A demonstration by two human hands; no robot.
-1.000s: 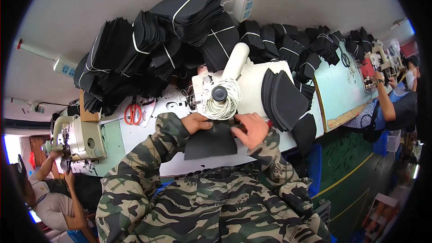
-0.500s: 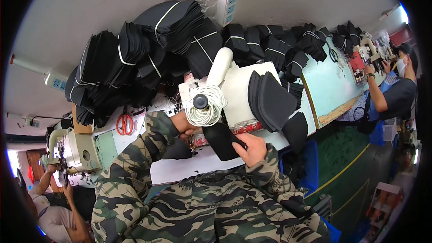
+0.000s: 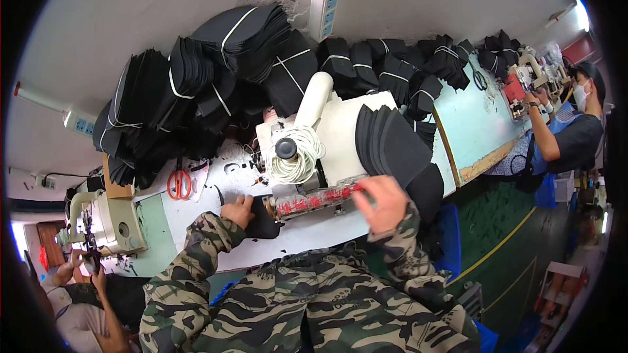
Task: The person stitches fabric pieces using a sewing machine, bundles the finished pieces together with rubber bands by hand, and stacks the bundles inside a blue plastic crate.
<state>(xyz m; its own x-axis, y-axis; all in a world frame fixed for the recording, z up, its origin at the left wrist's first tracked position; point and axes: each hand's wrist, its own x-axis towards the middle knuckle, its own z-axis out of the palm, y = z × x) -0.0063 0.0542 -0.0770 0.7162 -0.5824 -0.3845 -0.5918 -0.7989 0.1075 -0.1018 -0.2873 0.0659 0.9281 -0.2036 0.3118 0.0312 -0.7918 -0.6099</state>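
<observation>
My left hand (image 3: 237, 211) lies low on the white tabletop left of the sewing machine (image 3: 291, 202), its fingers bent and pressed on a black fabric piece (image 3: 263, 223). Part of that piece is hidden by my hand. My right hand (image 3: 384, 204) is raised at the machine's right front edge, thumb and fingers apart with nothing between them. Just behind it a fanned stack of black curved pieces (image 3: 392, 140) rests on the machine's white bed. A coil of white cord (image 3: 297, 167) hangs around the black knob (image 3: 286, 148) on top of the machine head.
Bundles of black pieces tied with white bands (image 3: 245, 42) are piled along the wall. Orange-handled scissors (image 3: 178, 184) lie at the left. A blue bin (image 3: 449, 235) stands below the table's right side. Co-workers sit at machines to the far left and right.
My left hand has moved left and down from the machine head. My right hand has let go of the black piece and risen toward the stack; that piece has shifted left.
</observation>
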